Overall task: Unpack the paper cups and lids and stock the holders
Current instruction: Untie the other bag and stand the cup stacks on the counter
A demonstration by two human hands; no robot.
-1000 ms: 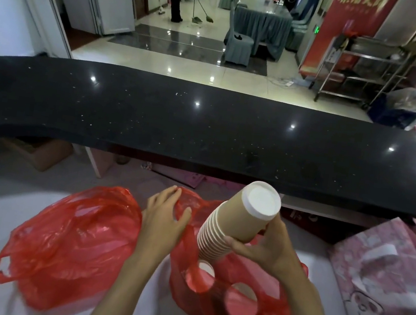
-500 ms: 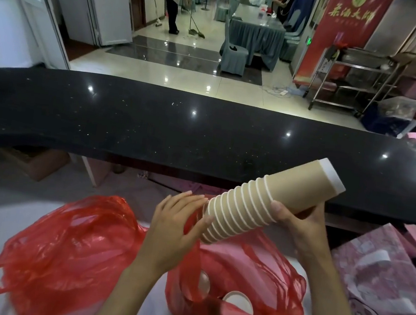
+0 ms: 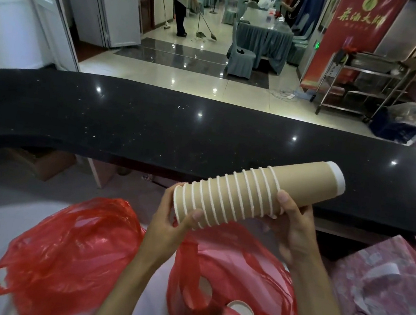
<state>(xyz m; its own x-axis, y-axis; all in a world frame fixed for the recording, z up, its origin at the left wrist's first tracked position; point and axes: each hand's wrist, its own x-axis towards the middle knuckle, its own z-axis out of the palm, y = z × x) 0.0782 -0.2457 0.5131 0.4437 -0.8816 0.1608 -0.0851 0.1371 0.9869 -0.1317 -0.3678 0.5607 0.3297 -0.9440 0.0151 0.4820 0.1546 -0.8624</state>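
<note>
Paper cups (image 3: 247, 196), now tipped sideways and clear of the red bag (image 3: 230, 294), sit clamped in both grips: left hand (image 3: 171, 221) newly at the rims, right hand (image 3: 291, 222) mid-stack, ready for stocking.

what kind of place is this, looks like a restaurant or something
Probably a restaurant or banquet hall, seen from behind a service counter. Beyond it stand a clothed dining table with covered chairs, a red banner and a metal cart, and someone is sweeping the tiled floor.

The cup stack (image 3: 250, 192) has tipped nearly level, and the left hand (image 3: 171, 221) now takes its open end.
</note>
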